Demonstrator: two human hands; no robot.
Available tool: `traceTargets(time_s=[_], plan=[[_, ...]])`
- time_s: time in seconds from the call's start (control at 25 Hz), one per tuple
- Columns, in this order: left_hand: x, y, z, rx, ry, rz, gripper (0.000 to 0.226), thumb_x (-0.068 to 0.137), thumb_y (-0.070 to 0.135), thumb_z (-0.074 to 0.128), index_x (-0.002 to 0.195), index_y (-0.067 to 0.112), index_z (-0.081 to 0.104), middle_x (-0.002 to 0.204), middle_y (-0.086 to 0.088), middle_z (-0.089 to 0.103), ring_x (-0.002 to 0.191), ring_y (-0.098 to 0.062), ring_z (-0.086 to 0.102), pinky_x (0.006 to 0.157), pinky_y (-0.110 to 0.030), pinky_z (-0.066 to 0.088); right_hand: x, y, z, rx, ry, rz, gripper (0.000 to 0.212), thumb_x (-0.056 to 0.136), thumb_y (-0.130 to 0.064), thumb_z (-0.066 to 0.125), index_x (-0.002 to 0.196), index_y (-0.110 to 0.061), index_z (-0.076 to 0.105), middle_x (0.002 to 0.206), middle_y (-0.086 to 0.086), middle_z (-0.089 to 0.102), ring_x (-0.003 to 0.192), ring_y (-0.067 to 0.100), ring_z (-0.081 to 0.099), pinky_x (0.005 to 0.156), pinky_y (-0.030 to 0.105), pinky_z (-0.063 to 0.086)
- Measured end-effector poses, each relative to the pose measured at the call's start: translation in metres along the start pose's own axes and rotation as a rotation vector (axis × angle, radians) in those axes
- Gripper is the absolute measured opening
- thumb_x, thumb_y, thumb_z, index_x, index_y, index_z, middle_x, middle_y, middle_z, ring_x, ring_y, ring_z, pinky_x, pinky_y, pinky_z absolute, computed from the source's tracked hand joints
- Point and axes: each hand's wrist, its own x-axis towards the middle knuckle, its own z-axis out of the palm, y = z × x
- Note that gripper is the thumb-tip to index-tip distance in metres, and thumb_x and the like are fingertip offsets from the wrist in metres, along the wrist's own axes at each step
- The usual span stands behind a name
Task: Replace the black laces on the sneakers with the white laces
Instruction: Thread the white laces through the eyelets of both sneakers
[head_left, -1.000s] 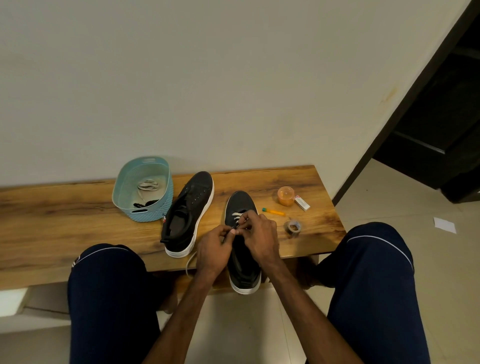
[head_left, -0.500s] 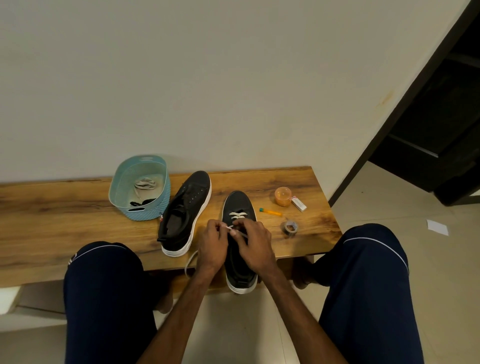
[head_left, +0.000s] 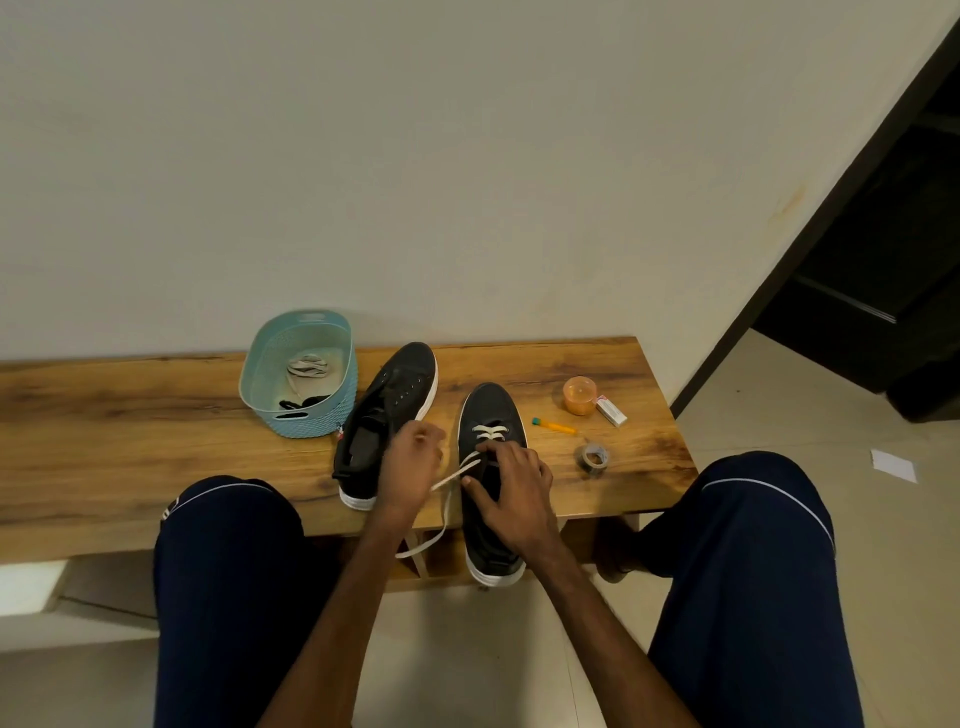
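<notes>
- Two knees in dark blue trousers (head_left: 228, 571) frame the lower view; both forearms reach forward between them.
- Laced sneaker (head_left: 488, 410): black with a white sole, lying on the wooden bench (head_left: 130, 431) toe toward the wall, its heel overhanging the front edge.
- Right hand (head_left: 511, 491): lies over the middle of the laced sneaker, thumb on the left side and bent fingers on the eyelet area, clasping the upper.
- White lace (head_left: 448, 477): two bars cross the toe-end eyelets. One strand runs taut from the eyelets down-left to the left hand; a loose length hangs below the bench edge.
- Left hand (head_left: 410, 467): raised just left of the laced sneaker, blurred, fingers curled on the taut strand.
- Unlaced sneaker (head_left: 400, 400): just left of the hands, angled, eyelets bare, apart from the laced sneaker.
- Grey tape roll (head_left: 592, 459): flat on the bench, right of the laced sneaker.
- Orange pen (head_left: 554, 426), orange tub (head_left: 580, 395) and small white box (head_left: 611, 411): grouped near the bench's right end, the box just beside the tub.
- Light blue basket (head_left: 311, 423): beside the unlaced sneaker's left side, holding a pale lace bundle (head_left: 308, 366) and a black lace (head_left: 304, 401).
- Plain wall (head_left: 415, 182) behind the bench; dark doorway (head_left: 883, 260) at right; a white paper scrap (head_left: 893, 466) on the floor.
</notes>
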Motion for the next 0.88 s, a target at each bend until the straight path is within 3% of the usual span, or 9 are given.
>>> traceTargets(time_s=[0.08,0.16,0.28,0.4,0.56,0.6,0.76,0.88], plan=[[-0.001,-0.017,0.007,0.593,-0.173,0.171,0.022,0.098,0.045,0.053,0.101,0.024,0.061,0.090,0.005,0.065,0.081,-0.012,0.062,0.060,-0.026,0.042,-0.002,0.000,0.001,0.010,0.013,-0.008,0.044,0.091,-0.042,0.059,0.132,-0.030,0.048,0.133,-0.007,0.050,0.127,0.015,0.040,0.111,0.045,0.028],[-0.003,-0.024,0.012,0.729,-0.222,0.211,0.022,0.099,0.043,0.050,0.101,0.026,0.064,0.097,0.004,0.068,0.088,-0.014,0.063,0.069,-0.031,0.048,-0.002,0.000,0.002,0.009,0.039,-0.006,0.046,0.090,-0.042,0.059,0.132,-0.029,0.047,0.137,-0.006,0.046,0.128,0.015,0.038,0.112,0.047,0.029],[0.001,-0.018,0.006,0.608,-0.158,0.252,0.018,0.101,0.034,0.050,0.091,0.029,0.065,0.100,0.002,0.065,0.091,-0.012,0.060,0.079,-0.035,0.050,-0.002,0.003,0.002,0.006,0.087,0.045,0.061,0.086,-0.049,0.065,0.137,-0.027,0.040,0.148,-0.004,0.034,0.138,0.016,0.030,0.115,0.045,0.024],[-0.003,0.002,-0.011,0.157,-0.122,0.198,0.023,0.103,0.023,0.046,0.089,0.017,0.063,0.098,0.001,0.061,0.086,-0.010,0.056,0.075,-0.032,0.045,-0.002,0.005,0.001,0.064,0.122,0.133,0.080,0.078,-0.047,0.075,0.143,-0.026,0.032,0.156,-0.002,0.024,0.144,0.018,0.021,0.118,0.046,0.019],[-0.010,0.020,-0.036,-0.003,-0.405,0.117,0.027,0.105,0.017,0.040,0.088,0.008,0.059,0.082,-0.005,0.064,0.072,-0.014,0.060,0.069,-0.028,0.048,-0.003,0.006,0.002,0.116,0.124,0.182,0.086,0.074,-0.043,0.078,0.143,-0.026,0.029,0.156,-0.002,0.023,0.144,0.020,0.022,0.118,0.050,0.021],[-0.010,0.017,-0.040,0.084,-0.508,0.046,0.027,0.105,0.015,0.041,0.087,0.008,0.060,0.078,-0.004,0.063,0.069,-0.014,0.060,0.066,-0.026,0.049,-0.003,0.006,0.002,0.122,0.119,0.188,0.085,0.074,-0.042,0.078,0.142,-0.027,0.029,0.156,-0.002,0.024,0.144,0.020,0.023,0.118,0.051,0.021],[-0.003,-0.007,-0.039,0.915,-0.753,-0.163,0.019,0.099,0.012,0.053,0.106,0.009,0.071,0.080,0.002,0.065,0.068,-0.008,0.060,0.055,-0.014,0.049,-0.004,0.007,0.001,0.128,0.119,0.190,0.082,0.073,-0.040,0.077,0.137,-0.029,0.029,0.150,-0.004,0.031,0.139,0.019,0.030,0.115,0.053,0.027],[0.002,-0.020,-0.030,0.948,-0.736,-0.197,0.014,0.093,0.011,0.061,0.100,0.008,0.073,0.097,-0.006,0.073,0.080,-0.017,0.068,0.053,-0.011,0.050,-0.004,0.006,0.002,0.135,0.106,0.193,0.080,0.073,-0.041,0.077,0.137,-0.028,0.030,0.147,-0.004,0.033,0.137,0.019,0.033,0.114,0.051,0.028]])
